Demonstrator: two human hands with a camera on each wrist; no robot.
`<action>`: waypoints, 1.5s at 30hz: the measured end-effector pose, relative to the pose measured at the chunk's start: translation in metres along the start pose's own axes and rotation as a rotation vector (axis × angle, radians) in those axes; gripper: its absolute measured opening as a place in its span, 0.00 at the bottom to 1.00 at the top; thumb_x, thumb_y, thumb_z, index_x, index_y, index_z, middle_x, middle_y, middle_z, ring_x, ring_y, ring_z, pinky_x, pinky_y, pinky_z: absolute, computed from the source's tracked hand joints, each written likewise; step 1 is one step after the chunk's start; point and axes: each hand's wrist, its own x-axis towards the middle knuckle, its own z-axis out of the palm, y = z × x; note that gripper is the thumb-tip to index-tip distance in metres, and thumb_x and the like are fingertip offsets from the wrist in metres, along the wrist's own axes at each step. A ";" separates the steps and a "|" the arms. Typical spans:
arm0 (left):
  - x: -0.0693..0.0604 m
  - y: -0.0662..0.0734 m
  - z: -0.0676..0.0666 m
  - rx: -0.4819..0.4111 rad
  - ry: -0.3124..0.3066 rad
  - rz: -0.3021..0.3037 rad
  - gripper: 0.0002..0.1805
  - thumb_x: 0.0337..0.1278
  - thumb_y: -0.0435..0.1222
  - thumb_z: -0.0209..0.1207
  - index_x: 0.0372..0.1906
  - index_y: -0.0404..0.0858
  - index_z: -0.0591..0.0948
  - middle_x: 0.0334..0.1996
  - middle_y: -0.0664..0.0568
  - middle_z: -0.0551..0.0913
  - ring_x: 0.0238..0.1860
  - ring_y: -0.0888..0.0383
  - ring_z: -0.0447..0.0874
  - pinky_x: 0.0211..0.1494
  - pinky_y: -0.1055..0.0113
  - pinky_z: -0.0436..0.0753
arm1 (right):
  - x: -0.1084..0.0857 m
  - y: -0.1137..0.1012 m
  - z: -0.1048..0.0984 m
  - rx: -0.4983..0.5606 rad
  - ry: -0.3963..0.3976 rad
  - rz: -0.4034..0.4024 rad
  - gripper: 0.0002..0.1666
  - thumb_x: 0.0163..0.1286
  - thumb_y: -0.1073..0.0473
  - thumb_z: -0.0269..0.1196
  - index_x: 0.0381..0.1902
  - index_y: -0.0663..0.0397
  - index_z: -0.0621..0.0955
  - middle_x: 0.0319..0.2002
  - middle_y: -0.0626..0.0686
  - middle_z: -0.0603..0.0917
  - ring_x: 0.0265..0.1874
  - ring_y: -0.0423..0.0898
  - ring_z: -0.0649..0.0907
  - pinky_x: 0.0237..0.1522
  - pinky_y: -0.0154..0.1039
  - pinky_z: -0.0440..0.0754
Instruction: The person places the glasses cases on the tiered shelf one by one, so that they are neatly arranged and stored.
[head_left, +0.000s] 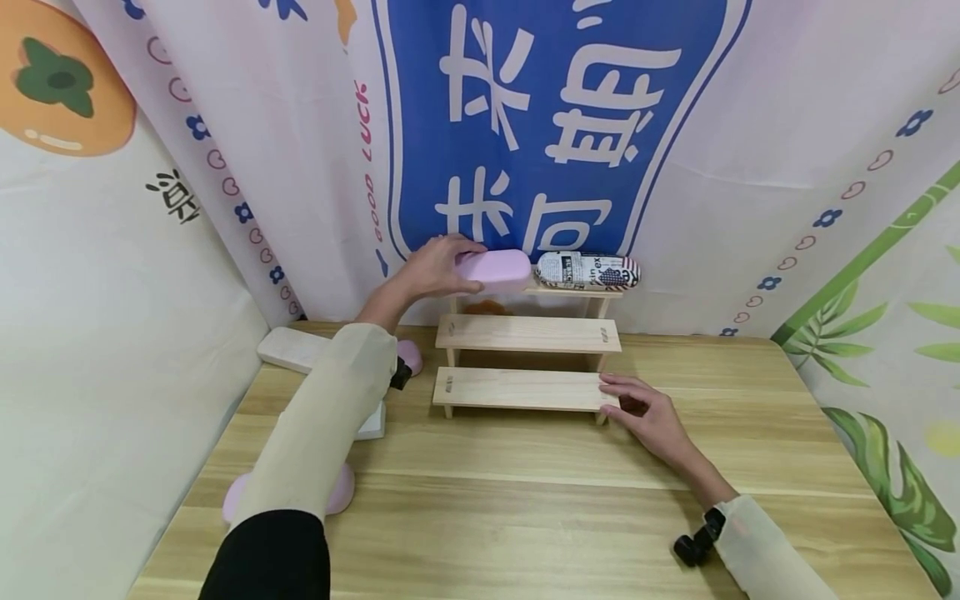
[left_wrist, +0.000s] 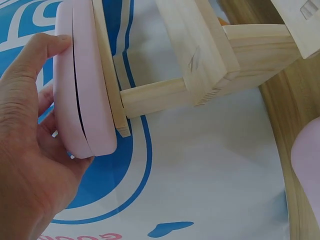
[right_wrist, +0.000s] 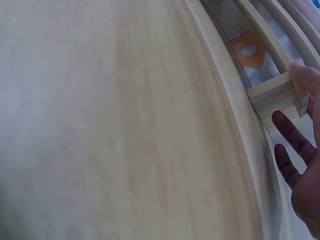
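Observation:
My left hand (head_left: 438, 271) grips a pink glasses case (head_left: 495, 268) at the left end of the top step of a three-step wooden stand (head_left: 528, 334). In the left wrist view the thumb lies on the lid of the closed case (left_wrist: 82, 85), whose base meets the top board (left_wrist: 111, 75). Right of it on the same step lies a patterned black-and-white glasses case (head_left: 588, 271). With thumb and fingers, my right hand (head_left: 648, 417) pinches the right end of the lowest step; in the right wrist view its other fingers (right_wrist: 295, 135) are spread below the board.
Left of the stand, partly behind the left sleeve, are a white case (head_left: 291, 348), a pink rounded item (head_left: 410, 357) and a white box corner (head_left: 372, 423). Another pink item (head_left: 341, 490) lies under the forearm. A printed curtain (head_left: 697, 233) hangs close behind the wooden table (head_left: 480, 517).

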 end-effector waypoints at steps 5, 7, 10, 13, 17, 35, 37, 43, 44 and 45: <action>0.002 0.000 0.000 -0.004 -0.005 -0.001 0.37 0.55 0.47 0.75 0.70 0.39 0.81 0.69 0.39 0.79 0.65 0.42 0.77 0.65 0.47 0.76 | 0.000 -0.001 0.001 0.005 -0.001 0.011 0.23 0.63 0.74 0.74 0.56 0.61 0.88 0.64 0.61 0.85 0.65 0.49 0.81 0.57 0.24 0.79; 0.002 0.001 0.000 -0.008 -0.004 -0.004 0.37 0.55 0.48 0.75 0.70 0.39 0.81 0.69 0.39 0.80 0.65 0.42 0.77 0.65 0.48 0.77 | -0.001 -0.002 0.001 0.005 -0.004 0.020 0.22 0.64 0.73 0.74 0.57 0.60 0.88 0.64 0.59 0.85 0.66 0.45 0.81 0.57 0.24 0.78; 0.003 0.002 0.000 -0.016 0.000 -0.005 0.37 0.55 0.47 0.75 0.70 0.39 0.82 0.68 0.40 0.80 0.64 0.43 0.78 0.64 0.49 0.77 | -0.002 -0.002 0.000 0.008 -0.005 0.020 0.21 0.66 0.72 0.73 0.57 0.59 0.88 0.64 0.58 0.85 0.66 0.39 0.80 0.56 0.23 0.78; 0.004 0.003 0.001 -0.027 0.006 -0.004 0.36 0.56 0.47 0.75 0.69 0.39 0.82 0.68 0.41 0.81 0.63 0.44 0.79 0.64 0.49 0.78 | -0.002 -0.012 0.001 0.007 0.000 0.015 0.21 0.65 0.73 0.73 0.56 0.63 0.88 0.64 0.62 0.84 0.65 0.42 0.81 0.56 0.24 0.79; 0.005 0.003 0.002 -0.043 0.008 -0.003 0.35 0.57 0.45 0.75 0.69 0.39 0.82 0.67 0.42 0.82 0.61 0.45 0.80 0.63 0.50 0.78 | -0.001 -0.031 0.001 0.019 0.005 0.020 0.20 0.64 0.76 0.72 0.55 0.69 0.87 0.63 0.67 0.84 0.65 0.49 0.81 0.55 0.25 0.80; 0.008 0.005 0.002 -0.069 -0.025 0.011 0.34 0.60 0.41 0.74 0.71 0.38 0.80 0.69 0.42 0.81 0.63 0.46 0.79 0.67 0.50 0.76 | -0.001 -0.035 0.001 0.024 0.002 0.010 0.20 0.64 0.77 0.71 0.55 0.71 0.86 0.63 0.69 0.83 0.64 0.53 0.81 0.54 0.25 0.81; 0.007 0.004 0.001 -0.072 -0.025 0.014 0.35 0.60 0.41 0.74 0.71 0.37 0.79 0.69 0.42 0.81 0.64 0.46 0.79 0.68 0.49 0.75 | -0.001 -0.035 0.001 0.023 0.002 0.012 0.20 0.64 0.76 0.72 0.55 0.71 0.87 0.63 0.68 0.83 0.64 0.54 0.81 0.54 0.25 0.81; 0.004 0.004 -0.001 -0.069 -0.017 0.041 0.35 0.61 0.39 0.73 0.73 0.38 0.78 0.70 0.43 0.80 0.66 0.46 0.78 0.70 0.50 0.74 | 0.002 -0.037 0.001 0.014 -0.002 0.005 0.20 0.64 0.76 0.72 0.55 0.70 0.87 0.62 0.69 0.83 0.64 0.60 0.81 0.56 0.28 0.81; 0.004 0.004 -0.001 -0.068 -0.016 0.048 0.35 0.62 0.39 0.73 0.73 0.38 0.78 0.70 0.43 0.80 0.66 0.46 0.78 0.70 0.50 0.75 | 0.002 -0.037 0.001 0.014 -0.003 0.006 0.20 0.64 0.76 0.72 0.55 0.70 0.87 0.62 0.69 0.83 0.64 0.61 0.80 0.56 0.28 0.82; 0.003 0.004 -0.002 -0.071 -0.016 0.053 0.35 0.62 0.39 0.73 0.73 0.37 0.78 0.70 0.42 0.80 0.67 0.46 0.78 0.70 0.50 0.75 | 0.002 -0.038 0.001 0.013 -0.004 0.007 0.20 0.64 0.76 0.72 0.55 0.70 0.87 0.62 0.69 0.83 0.64 0.61 0.80 0.56 0.28 0.82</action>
